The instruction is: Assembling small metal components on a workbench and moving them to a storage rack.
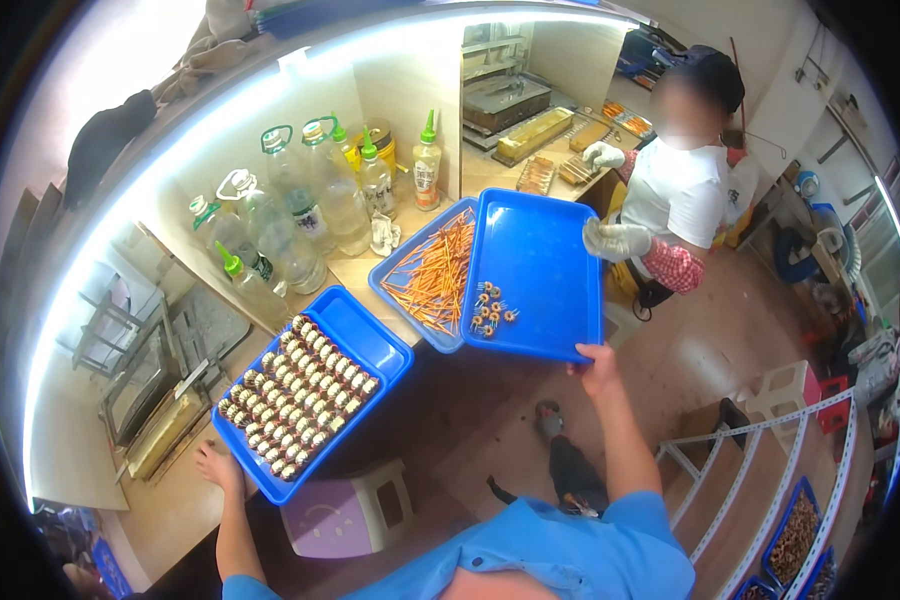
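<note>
My right hand [598, 370] grips the near right corner of a blue tray [540, 255], its fingers wrapped round the rim. Several small round pieces with orange rings and pale spikes [492, 308] lie at that tray's left side. The tray overlaps a second blue tray [448, 337] heaped with thin orange sticks [432, 275]. On the worktop, my left hand [218, 468] rests with fingers apart, beside the near left corner of a third blue tray [395, 357]. Rows of small cream-topped dark pieces [298, 400] fill most of this one.
Large clear bottles [290, 200] and green-capped squeeze bottles [426, 165] stand along the back. A co-worker [680, 185] in white gloves stands at the right by the worktop. Below are a purple-topped stool [330, 520] and, at lower right, a white-edged rack [770, 470].
</note>
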`<action>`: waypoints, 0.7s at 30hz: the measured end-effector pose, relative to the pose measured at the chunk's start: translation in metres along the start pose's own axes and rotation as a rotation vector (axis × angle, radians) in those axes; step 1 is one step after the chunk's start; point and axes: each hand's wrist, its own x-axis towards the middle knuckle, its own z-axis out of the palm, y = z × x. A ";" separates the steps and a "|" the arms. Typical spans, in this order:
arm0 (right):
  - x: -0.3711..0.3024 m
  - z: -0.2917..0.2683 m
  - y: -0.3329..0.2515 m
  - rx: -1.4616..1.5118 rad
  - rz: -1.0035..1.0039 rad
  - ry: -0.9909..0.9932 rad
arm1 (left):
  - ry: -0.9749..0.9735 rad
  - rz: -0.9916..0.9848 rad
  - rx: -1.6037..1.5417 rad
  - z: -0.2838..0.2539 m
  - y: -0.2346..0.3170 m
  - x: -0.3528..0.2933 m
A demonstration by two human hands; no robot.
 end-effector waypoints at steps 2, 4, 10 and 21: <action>0.000 -0.002 0.000 0.002 0.000 0.020 | -0.002 0.013 0.008 0.002 0.003 -0.001; 0.001 -0.004 0.001 -0.017 0.014 0.062 | -0.008 0.026 0.021 0.003 0.003 0.000; 0.001 -0.001 0.002 -0.038 0.041 0.063 | -0.042 -0.018 -0.003 0.003 0.004 0.003; 0.007 0.008 0.008 -0.030 0.016 0.038 | -0.042 -0.010 0.036 0.004 0.002 0.004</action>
